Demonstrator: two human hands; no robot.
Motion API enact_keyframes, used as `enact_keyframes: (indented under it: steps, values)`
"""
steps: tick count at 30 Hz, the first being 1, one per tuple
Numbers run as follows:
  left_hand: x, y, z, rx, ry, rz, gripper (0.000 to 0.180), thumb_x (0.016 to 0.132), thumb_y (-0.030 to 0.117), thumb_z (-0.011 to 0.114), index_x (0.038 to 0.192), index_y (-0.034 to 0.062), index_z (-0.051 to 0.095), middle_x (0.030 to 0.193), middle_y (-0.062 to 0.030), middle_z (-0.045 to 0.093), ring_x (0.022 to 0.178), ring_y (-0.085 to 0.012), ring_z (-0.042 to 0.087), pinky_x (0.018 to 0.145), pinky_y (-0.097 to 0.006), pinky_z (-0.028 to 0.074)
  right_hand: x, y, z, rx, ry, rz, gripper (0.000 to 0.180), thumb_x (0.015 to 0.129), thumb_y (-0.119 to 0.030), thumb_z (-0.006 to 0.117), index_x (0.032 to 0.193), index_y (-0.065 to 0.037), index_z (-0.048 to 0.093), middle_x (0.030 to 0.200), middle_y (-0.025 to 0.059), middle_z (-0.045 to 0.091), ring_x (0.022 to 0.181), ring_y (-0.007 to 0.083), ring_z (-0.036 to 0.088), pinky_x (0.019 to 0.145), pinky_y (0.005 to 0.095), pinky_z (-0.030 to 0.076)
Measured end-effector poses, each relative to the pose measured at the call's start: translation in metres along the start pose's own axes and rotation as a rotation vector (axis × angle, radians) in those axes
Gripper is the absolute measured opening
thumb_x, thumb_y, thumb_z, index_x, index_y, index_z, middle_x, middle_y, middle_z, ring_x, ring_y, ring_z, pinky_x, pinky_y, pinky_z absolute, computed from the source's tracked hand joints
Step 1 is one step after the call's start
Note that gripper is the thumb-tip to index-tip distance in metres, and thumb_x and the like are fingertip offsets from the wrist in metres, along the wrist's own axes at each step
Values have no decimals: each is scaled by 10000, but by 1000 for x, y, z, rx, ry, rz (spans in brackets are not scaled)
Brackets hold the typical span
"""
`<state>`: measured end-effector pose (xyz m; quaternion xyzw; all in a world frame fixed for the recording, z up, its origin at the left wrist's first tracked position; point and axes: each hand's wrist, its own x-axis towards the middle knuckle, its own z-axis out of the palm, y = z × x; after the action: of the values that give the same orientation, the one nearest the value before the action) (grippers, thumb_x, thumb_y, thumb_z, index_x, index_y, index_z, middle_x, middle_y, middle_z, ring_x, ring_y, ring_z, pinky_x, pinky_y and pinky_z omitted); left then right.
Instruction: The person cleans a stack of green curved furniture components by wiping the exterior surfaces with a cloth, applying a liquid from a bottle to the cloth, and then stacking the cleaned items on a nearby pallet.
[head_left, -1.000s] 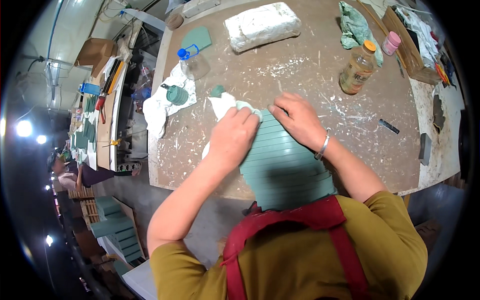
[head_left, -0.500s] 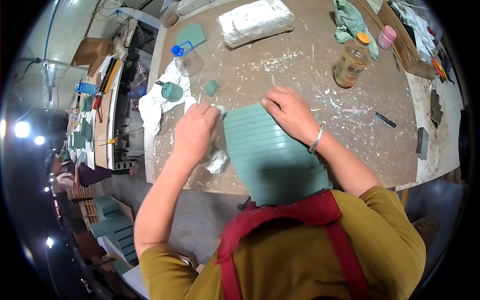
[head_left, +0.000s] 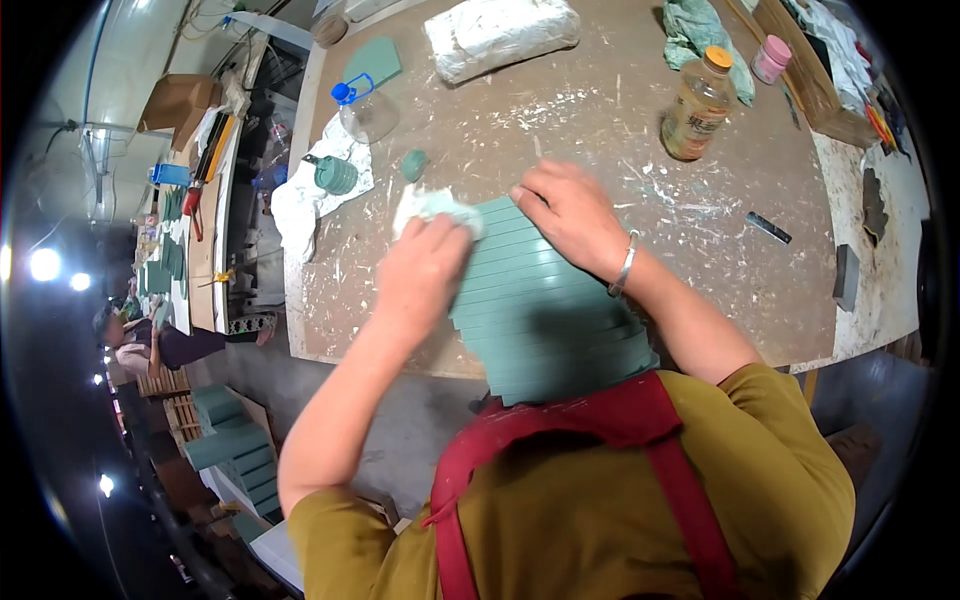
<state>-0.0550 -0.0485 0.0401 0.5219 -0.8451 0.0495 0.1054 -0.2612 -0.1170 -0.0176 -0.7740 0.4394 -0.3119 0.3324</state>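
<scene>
A green ribbed sheet (head_left: 545, 310), marked with parallel bands, lies in front of me, its near end against my red apron. My left hand (head_left: 425, 265), slightly blurred, is closed on a white rag (head_left: 420, 203) with a greenish stain, pressed at the sheet's far left corner. My right hand (head_left: 572, 215) is closed over the far right corner, its thumb on the sheet; the other fingertips are partly hidden. Just beyond the rag sits a small green lump (head_left: 413, 165). Left of that, a ribbed green cylinder (head_left: 336, 176) stands on a white cloth (head_left: 305, 205).
Farther back are a clear jug (head_left: 368, 115) with a blue cap and a white wrapped block (head_left: 500, 38). An orange-capped bottle (head_left: 695, 115), a pink jar (head_left: 770, 60) and a wooden tray (head_left: 815, 85) stand at the right. A person (head_left: 150, 345) is at the far left.
My left hand has moved right and forward, bringing the rag from beside the sheet onto its far left corner. My right hand keeps its place on the far right corner.
</scene>
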Motion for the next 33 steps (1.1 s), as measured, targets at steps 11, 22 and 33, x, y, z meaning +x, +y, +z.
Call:
enact_keyframes:
  steps: [11,22,33]
  values:
    - [1,23,5,-184,108,-39,242,826,77,664,1065,44,641,1063,-159,575,980,-333,549,871,-412,453,-1,0,2,-8,-11,-20,245,943,-266,499,905,-58,621,906,128,564,931,346,530,833,454,411]
    - [13,13,5,-95,40,-42,187,791,139,687,956,84,617,931,-93,563,865,-296,564,723,-404,483,2,0,2,9,-9,2,245,937,-276,517,917,-64,638,918,118,565,955,335,530,844,455,410]
    - [5,1,-11,85,-9,-29,131,768,131,673,879,118,605,837,-39,557,757,-238,562,638,-350,503,0,-2,-1,-34,-20,20,247,940,-284,518,945,-70,643,930,115,578,949,329,539,845,449,421]
